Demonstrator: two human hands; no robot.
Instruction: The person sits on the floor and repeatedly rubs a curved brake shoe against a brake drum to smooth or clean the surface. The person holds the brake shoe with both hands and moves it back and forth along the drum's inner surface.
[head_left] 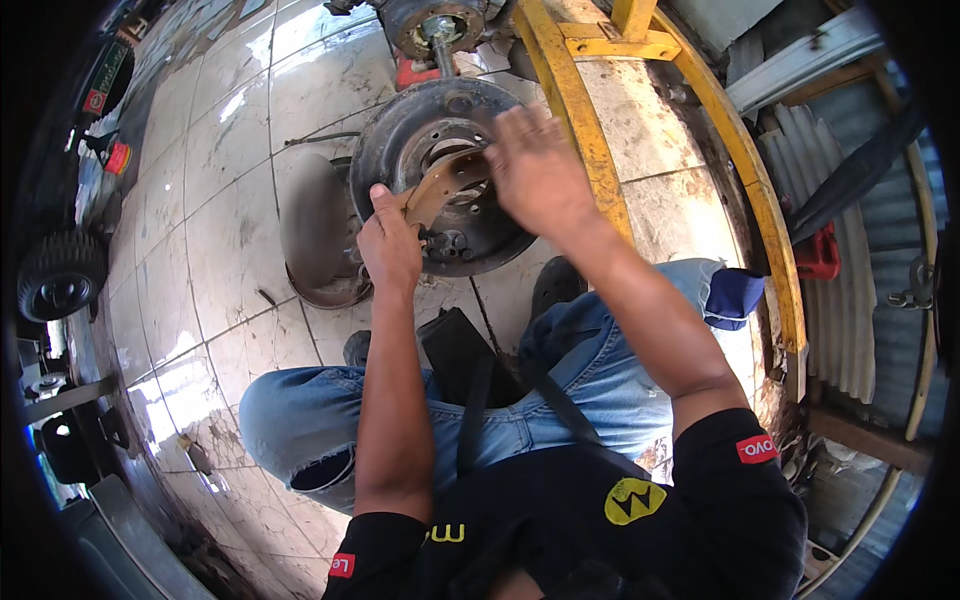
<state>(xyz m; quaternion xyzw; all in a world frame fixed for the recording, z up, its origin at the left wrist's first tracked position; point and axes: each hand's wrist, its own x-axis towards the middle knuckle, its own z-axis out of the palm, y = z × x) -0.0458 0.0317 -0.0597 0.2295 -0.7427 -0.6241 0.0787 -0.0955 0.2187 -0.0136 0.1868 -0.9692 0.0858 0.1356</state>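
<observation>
Left hand [388, 240] grasps brake shoe [440, 185] at plate's [400, 140] 7 o'clock; right hand [540, 170] presses it, grip unclear; shoe not yet seated.

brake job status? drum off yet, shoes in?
Done: the drum is off and lies on the tiled floor beside the backing plate. In hand: the left hand grips the lower end of a curved brake shoe against the plate, and the right hand presses at its upper end. Left: the shoe does not look seated yet, and the drum is still to go back on.
</observation>
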